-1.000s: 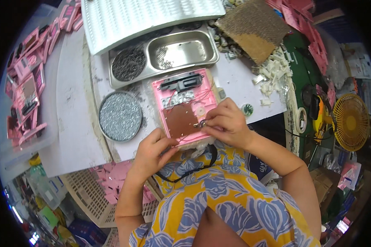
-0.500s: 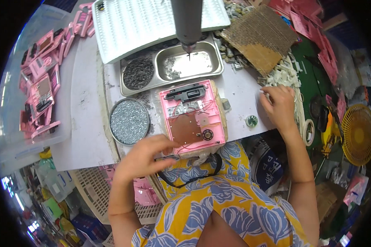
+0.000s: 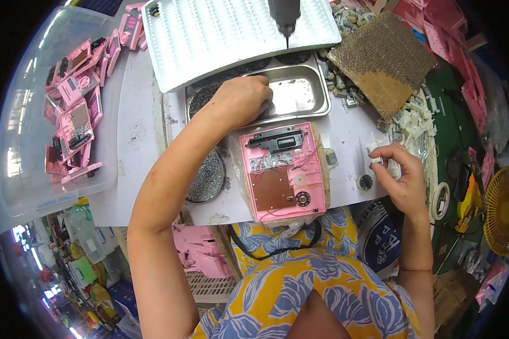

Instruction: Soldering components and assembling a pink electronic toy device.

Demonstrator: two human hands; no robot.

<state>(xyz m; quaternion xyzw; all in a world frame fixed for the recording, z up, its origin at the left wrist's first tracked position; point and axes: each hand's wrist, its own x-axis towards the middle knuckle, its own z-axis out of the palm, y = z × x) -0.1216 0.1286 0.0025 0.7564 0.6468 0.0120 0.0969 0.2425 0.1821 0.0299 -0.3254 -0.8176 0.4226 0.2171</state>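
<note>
My left hand (image 3: 240, 101) is over the steel tray (image 3: 316, 107), its fingers curled down among small dark screws. What the fingertips hold is hidden. Between the thumb and forefinger of my right hand (image 3: 402, 178) is a small white plastic part (image 3: 375, 160). In front of me lies an open pink plastic case (image 3: 314, 195). It carries a black slotted part (image 3: 277, 140), a brown board (image 3: 270, 191), thin red wires and a small round dark part (image 3: 302, 199). Neither hand touches the case.
A grey electric screwdriver (image 3: 284, 14) hangs point down above a white ribbed tray (image 3: 237, 34). Left stand a round dish of silvery bits (image 3: 206, 181) and a clear bin (image 3: 104, 189) with pink assemblies. Cardboard (image 3: 379, 62), white parts (image 3: 410, 118) and a tape roll (image 3: 440, 200) lie right.
My left hand has moved from the case's lower left corner up into the steel tray. My right hand has picked up a small white part. The whole view has shifted slightly.
</note>
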